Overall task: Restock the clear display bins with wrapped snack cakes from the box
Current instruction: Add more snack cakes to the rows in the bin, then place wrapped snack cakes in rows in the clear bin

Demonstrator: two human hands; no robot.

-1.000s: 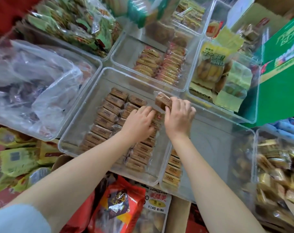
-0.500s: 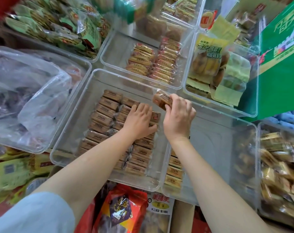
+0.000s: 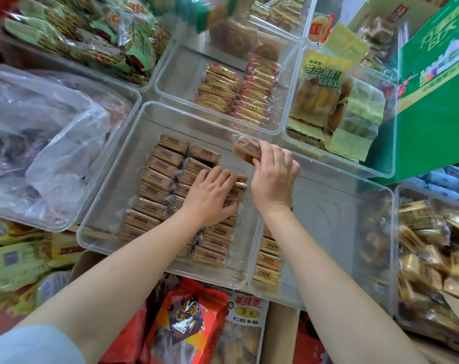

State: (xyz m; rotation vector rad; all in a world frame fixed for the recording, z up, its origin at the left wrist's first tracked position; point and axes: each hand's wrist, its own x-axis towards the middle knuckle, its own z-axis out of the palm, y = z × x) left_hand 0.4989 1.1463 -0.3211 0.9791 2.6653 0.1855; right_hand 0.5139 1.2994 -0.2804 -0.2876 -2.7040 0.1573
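Note:
A clear display bin (image 3: 123, 164) in the middle holds rows of brown wrapped snack cakes (image 3: 157, 177). My left hand (image 3: 210, 197) lies palm down on the right-hand row, its fingers pressing on the cakes. My right hand (image 3: 274, 177) holds one brown wrapped cake (image 3: 246, 151) by its end, above the bin's far right corner. A second clear bin (image 3: 338, 211) to the right holds a short stack of the same cakes (image 3: 269, 258) at its near left side.
A green cardboard box (image 3: 433, 101) stands at the far right. Other clear bins hold orange-wrapped cakes (image 3: 239, 93), yellow-green packs (image 3: 333, 98) and golden snacks (image 3: 428, 253). A plastic bag (image 3: 39, 137) fills the left bin. Red bags (image 3: 186, 321) lie below.
The right hand has tilted the held cake and kept it at the bin's far right corner. The left hand stays pressed on the row. The camera view shifted slightly.

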